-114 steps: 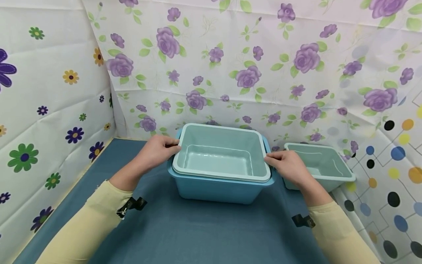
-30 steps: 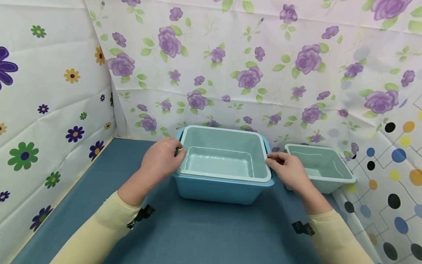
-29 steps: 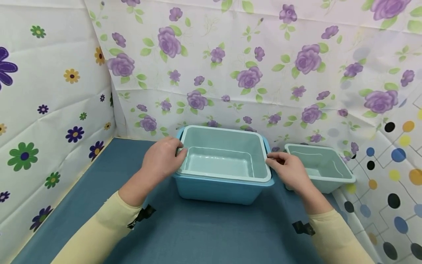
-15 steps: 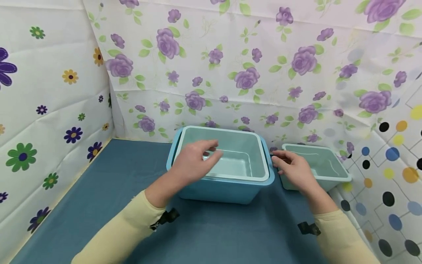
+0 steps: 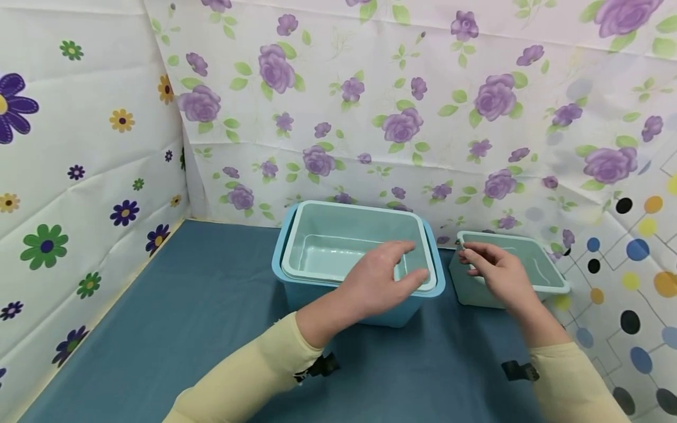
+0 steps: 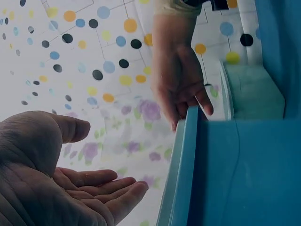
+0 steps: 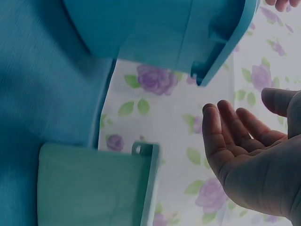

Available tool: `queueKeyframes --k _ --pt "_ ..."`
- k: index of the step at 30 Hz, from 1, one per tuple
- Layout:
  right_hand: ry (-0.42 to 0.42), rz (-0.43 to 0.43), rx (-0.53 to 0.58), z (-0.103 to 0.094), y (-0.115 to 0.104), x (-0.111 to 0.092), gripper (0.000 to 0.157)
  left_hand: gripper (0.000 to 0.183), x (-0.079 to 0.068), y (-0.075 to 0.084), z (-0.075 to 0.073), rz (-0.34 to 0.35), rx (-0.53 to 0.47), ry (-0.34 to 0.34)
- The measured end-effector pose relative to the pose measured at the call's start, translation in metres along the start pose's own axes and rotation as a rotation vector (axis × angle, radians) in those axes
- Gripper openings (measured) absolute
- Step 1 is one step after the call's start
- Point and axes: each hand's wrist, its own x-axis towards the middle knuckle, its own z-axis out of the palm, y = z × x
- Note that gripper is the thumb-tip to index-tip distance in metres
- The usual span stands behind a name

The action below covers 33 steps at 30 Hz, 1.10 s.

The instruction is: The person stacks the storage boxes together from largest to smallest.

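Note:
A pale green plastic bin sits nested inside a larger blue bin at the back middle of the table. Over the right front part of this pair hovers my left hand, thumb and fingers spread and holding nothing; the left wrist view shows its palm bare. My right hand is at the left end of a smaller green bin, close to its rim. In the right wrist view that hand is loosely bent, holds nothing and is apart from the bins.
Blue cloth covers the table. Behind it hangs a white sheet with purple roses. A flower-print sheet borders the left side, and a dotted sheet borders the right, close to the smaller green bin.
Both hands have let go of the nested pale green bin's rim. My left hand has moved right across it, and my right hand has shifted right to the smaller green bin.

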Motion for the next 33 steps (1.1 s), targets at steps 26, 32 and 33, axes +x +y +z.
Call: queueKeyframes --k 26,32,33 --pt "0.088 0.1 -0.156 -0.083 0.069 0.004 0.072 0.072 0.045 0.033 0.079 -0.05 -0.016 -0.209" --pt "0.131 0.153 -0.201 -0.099 0.082 0.002 0.077 0.071 0.054 0.035 0.095 -0.088 -0.028 -0.215" --pt "0.143 0.163 -0.203 -0.102 0.084 0.002 0.078 0.072 0.056 0.035 0.097 -0.094 -0.035 -0.217"
